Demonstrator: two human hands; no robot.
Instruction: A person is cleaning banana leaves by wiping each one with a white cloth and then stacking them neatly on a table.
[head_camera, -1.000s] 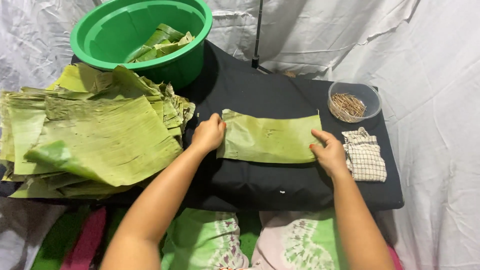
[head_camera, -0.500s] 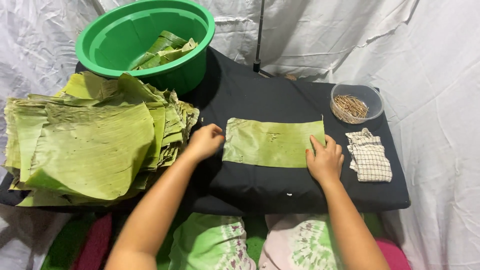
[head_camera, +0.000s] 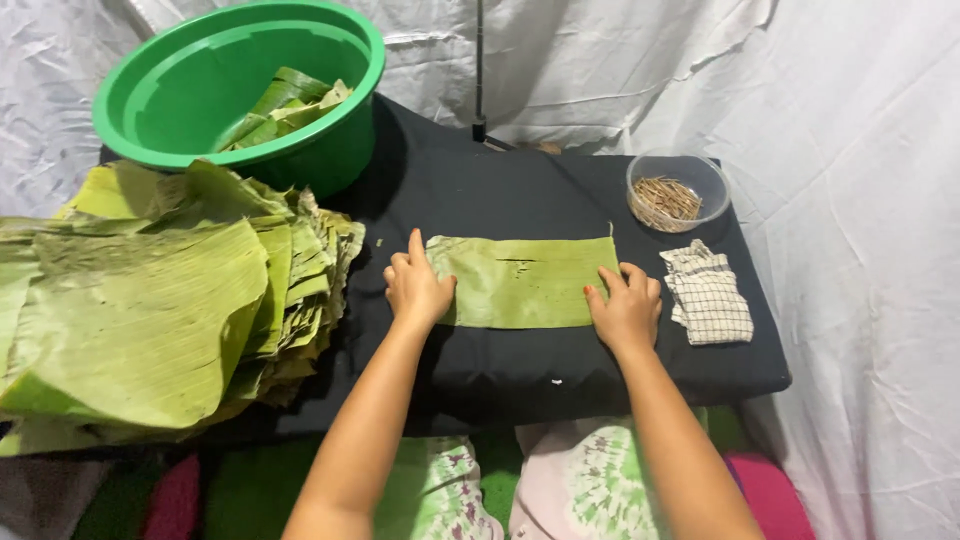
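Note:
A rectangular piece of green banana leaf (head_camera: 525, 280) lies flat on the black cloth-covered table (head_camera: 520, 185). My left hand (head_camera: 415, 285) rests palm down on the leaf's left end, fingers spread. At the right end, my right hand (head_camera: 628, 308) presses flat on the lower corner. Neither hand grips anything.
A thick pile of large banana leaves (head_camera: 150, 300) fills the left side. Behind it stands a green plastic basin (head_camera: 180, 90) holding folded leaf pieces. A clear bowl of small wooden sticks (head_camera: 677, 190) and a folded checked cloth (head_camera: 708, 292) lie at the right. White sheeting surrounds the table.
Both hands have slid along the leaf and now lie flatter on its two ends. The view has shifted slightly; the leaf looks smoothed out.

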